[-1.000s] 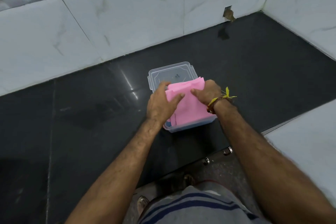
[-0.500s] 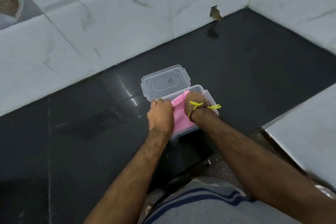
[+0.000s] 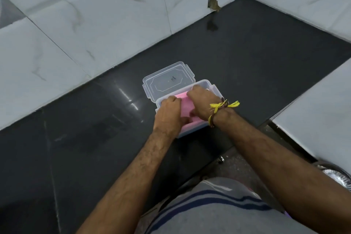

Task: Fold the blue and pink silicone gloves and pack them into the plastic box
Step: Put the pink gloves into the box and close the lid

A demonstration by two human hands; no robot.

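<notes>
A clear plastic box (image 3: pixel 215 90) stands on the black counter (image 3: pixel 256 66), and its clear lid (image 3: pixel 169 80) lies flat just behind it. The folded pink glove (image 3: pixel 185 105) sits inside the box, level with the rim. My left hand (image 3: pixel 168 114) grips the glove's left end, fingers curled down into the box and thumb on top. My right hand (image 3: pixel 203 100), with a yellow thread on its wrist, holds the right end the same way. The blue glove is hidden; only a bluish tint shows through the box's front wall (image 3: pixel 191 132).
White marble tile walls (image 3: pixel 114 30) border the counter at the back and right, with a chipped hole (image 3: pixel 213 4) near the corner. A white ledge (image 3: pixel 319 108) rises at the right, and a shiny steel vessel (image 3: pixel 338 175) sits below it. The counter's front edge runs just beneath the box.
The pink glove, which stood above the box a second ago, has gone down inside it. Both hands moved down with it and now sit at the rim.
</notes>
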